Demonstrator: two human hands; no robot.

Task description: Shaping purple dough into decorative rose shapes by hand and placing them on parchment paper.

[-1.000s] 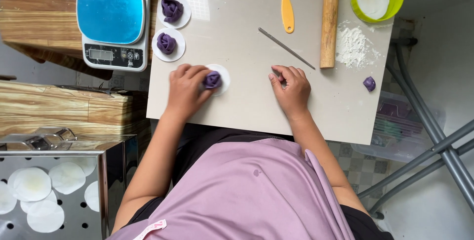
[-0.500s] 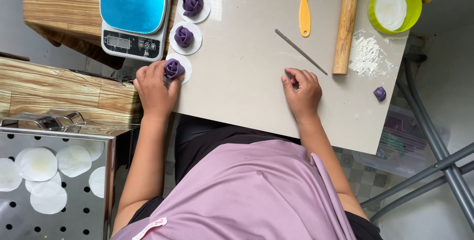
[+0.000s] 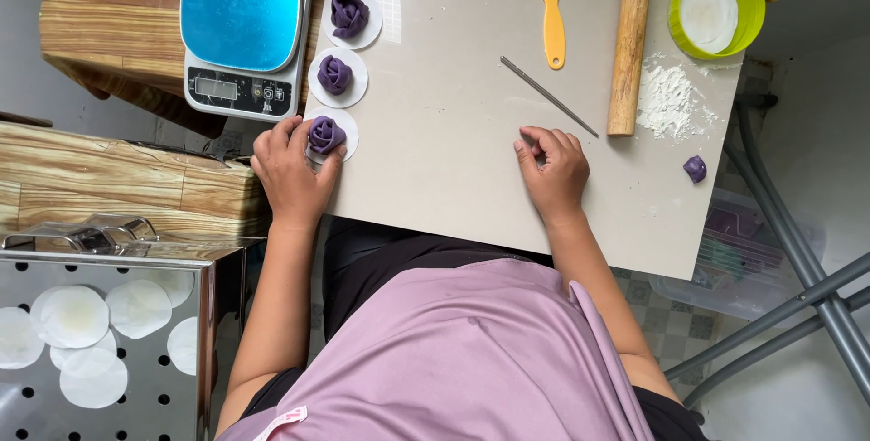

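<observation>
Since half a second ago, our left hand (image 3: 292, 172) has stayed at the near left corner of the pale grey tabletop (image 3: 453, 169), and the purple rose-shaped dough piece (image 3: 325, 135) it carried there from in front of us now sits on its round white paper disc (image 3: 346, 133). Our fingers and thumb curl loosely around the rose, touching its sides, a light grip rather than a lift. This rose ends a column of three more purple dough roses (image 3: 334, 74) on white discs, running away from us along the left edge. Just left of that column stands a digital kitchen scale with a blue platform (image 3: 240, 19).

Our right hand (image 3: 553, 169) rests on the bare tabletop, well apart from the left, fingers curled inward into a loose fist; we cannot tell whether anything is pinched inside. Just beyond its knuckles lies a thin metal rod (image 3: 547, 95), and beside that a wooden rolling pin (image 3: 629, 42). A yellow plastic scraper (image 3: 553, 17) lies farther off. To the right we see a dusting of white flour (image 3: 672, 101), a lime green bowl (image 3: 750, 8), and a small purple dough lump (image 3: 695, 168) near the right edge.
</observation>
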